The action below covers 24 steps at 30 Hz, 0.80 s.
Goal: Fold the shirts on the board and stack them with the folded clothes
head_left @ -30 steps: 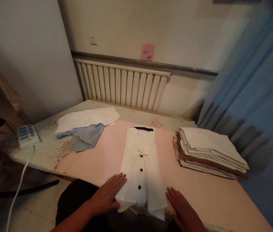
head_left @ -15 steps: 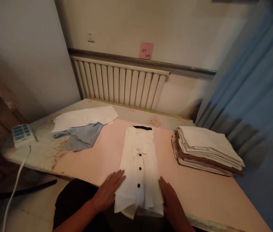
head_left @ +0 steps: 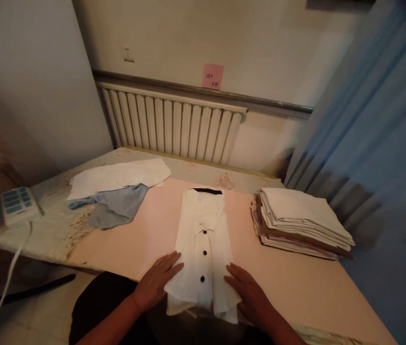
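A white, black-buttoned shirt [head_left: 192,249] lies front up on pink covering [head_left: 289,287].

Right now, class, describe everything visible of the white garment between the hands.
The white garment, seemingly thin cloth, lies folded on the pink surface, a black band at its far end. Three dark buttons line its middle; the near hem is uneven. The left hand and right hand touch its sides.

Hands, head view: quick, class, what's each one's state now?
Left hand: open, touching the left edge of the white garment.
Right hand: open, touching its right edge.
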Each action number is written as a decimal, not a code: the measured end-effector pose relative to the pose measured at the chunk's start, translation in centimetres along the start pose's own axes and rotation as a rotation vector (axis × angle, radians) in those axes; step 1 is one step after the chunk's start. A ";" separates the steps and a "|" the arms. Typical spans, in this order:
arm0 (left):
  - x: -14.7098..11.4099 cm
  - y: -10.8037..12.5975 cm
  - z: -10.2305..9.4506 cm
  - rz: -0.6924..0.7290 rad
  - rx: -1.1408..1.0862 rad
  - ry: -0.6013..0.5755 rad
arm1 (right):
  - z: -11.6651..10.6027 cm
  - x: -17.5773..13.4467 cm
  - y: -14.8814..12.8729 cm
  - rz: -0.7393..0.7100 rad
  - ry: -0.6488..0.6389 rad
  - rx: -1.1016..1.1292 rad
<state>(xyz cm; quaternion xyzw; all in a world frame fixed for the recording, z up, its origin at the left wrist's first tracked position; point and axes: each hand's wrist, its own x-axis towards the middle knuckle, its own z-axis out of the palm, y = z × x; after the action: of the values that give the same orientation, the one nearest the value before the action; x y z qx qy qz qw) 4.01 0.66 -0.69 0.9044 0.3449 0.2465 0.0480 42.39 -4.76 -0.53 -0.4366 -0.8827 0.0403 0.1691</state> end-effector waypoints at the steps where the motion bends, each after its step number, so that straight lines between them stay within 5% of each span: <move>1: -0.1 0.1 0.1 0.006 -0.006 -0.001 | -0.1 -0.5 -0.2 0.006 -0.001 -0.002; 11: -0.5 0.0 0.5 0.027 -0.069 -0.062 | -0.5 -1.2 -1.9 0.001 0.183 0.031; 24: -2.2 2.7 -1.5 0.063 -0.228 -0.080 | -4.4 -1.6 -4.6 0.177 0.131 0.494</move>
<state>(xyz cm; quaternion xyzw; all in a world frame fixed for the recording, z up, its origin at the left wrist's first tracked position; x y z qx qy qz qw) 3.45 -2.92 0.44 0.9126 0.2838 0.2492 0.1562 41.27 -9.21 4.20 -0.4592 -0.7917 0.2409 0.3231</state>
